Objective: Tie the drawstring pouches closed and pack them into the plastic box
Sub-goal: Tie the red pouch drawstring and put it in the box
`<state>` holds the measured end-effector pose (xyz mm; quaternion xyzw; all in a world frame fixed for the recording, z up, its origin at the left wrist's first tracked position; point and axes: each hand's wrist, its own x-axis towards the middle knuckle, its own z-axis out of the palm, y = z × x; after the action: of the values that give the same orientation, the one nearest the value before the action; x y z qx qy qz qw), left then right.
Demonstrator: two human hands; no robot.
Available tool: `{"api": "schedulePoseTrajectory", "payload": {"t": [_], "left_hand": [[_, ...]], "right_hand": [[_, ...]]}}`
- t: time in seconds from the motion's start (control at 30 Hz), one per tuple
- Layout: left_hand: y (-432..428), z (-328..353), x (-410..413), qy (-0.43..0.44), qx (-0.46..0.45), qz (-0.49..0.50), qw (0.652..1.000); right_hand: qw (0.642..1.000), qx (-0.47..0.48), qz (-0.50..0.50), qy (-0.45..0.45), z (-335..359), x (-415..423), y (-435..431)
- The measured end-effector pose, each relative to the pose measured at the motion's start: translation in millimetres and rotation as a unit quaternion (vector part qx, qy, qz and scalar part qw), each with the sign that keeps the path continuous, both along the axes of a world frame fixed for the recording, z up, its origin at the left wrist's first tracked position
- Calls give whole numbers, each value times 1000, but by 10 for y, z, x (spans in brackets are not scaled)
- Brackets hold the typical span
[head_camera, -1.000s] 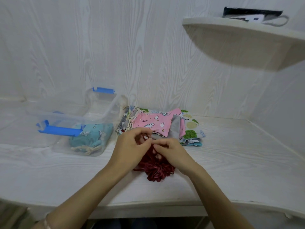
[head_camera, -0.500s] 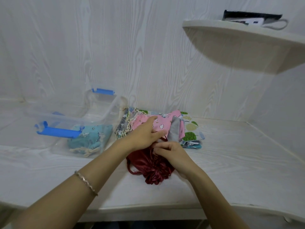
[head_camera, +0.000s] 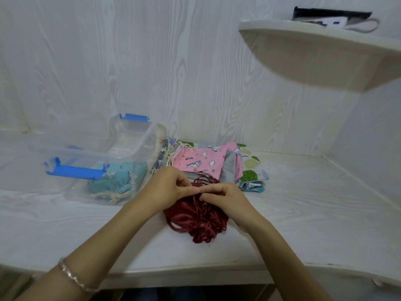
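A dark red satin drawstring pouch [head_camera: 196, 222] lies bunched on the white table, its cord looping out at the far side. My left hand [head_camera: 168, 186] and my right hand [head_camera: 225, 197] meet above the pouch's top, and both pinch the red cord between fingertips. Behind them lies a pile of flat printed pouches [head_camera: 208, 162], a pink unicorn one on top. The clear plastic box [head_camera: 121, 161] with blue clips stands to the left and holds a teal pouch [head_camera: 118, 178] tied with a cream cord.
A blue-clipped lid edge [head_camera: 73, 170] spans the box's near-left side. A curved white shelf [head_camera: 325, 53] juts out at upper right with dark items on it. Walls close in at the back and right. The table's front edge [head_camera: 195, 272] runs just below my forearms.
My left hand has come back from the pouch pile to the red pouch's top. Both hands now pinch the cord together again.
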<state>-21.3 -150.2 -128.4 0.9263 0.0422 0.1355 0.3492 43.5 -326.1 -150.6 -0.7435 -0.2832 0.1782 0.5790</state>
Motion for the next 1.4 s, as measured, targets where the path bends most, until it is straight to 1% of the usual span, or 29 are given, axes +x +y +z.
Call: {"api": "schedulePoseTrajectory", "payload": {"t": [0.07,0.17,0.27,0.37,0.47,0.53,0.7,0.77,0.83,0.93,1.0,1.07,1.17,1.3,1.4], "left_hand": [[-16,12,-5,6,-9,0,1000],[-45,31,-13,28,-84,-18,996],[-77,33,-22,42,-157,-12,987],[-109,23,-30,55,-227,-12,972],[-120,19,-29,56,-239,-22,969],[-130,25,-37,56,-239,-23,969],[-153,22,-41,61,-277,-15,959],[-153,22,-40,73,-265,-16,961],[-153,28,-44,88,-260,-17,961],[-151,40,-45,123,-283,-32,951],[-133,43,-38,127,-286,-43,949],[-112,47,-46,117,-254,-55,959],[-117,43,-58,86,-178,-62,978],[-163,33,-41,49,-80,-37,995],[-186,64,-31,24,-54,-27,998]], "right_hand": [[1000,0,-1,-10,-1,6,-13],[999,4,-8,-43,3,13,-26],[997,-8,0,-78,16,0,-41],[996,-5,14,-82,29,-19,-45],[997,-3,13,-79,26,-20,-47],[995,-12,16,-93,35,-17,-56],[991,-36,6,-130,38,-22,-61],[986,-40,-11,-160,16,-28,-57],[975,-66,-27,-213,1,-28,-60],[939,-138,-3,-315,11,-27,-54],[925,-165,14,-342,28,-28,-44],[929,-170,20,-327,41,-26,-45],[944,-165,7,-287,51,-19,-56],[955,-136,12,-263,67,-42,-45],[967,-110,-15,-230,37,-50,-33]]}}
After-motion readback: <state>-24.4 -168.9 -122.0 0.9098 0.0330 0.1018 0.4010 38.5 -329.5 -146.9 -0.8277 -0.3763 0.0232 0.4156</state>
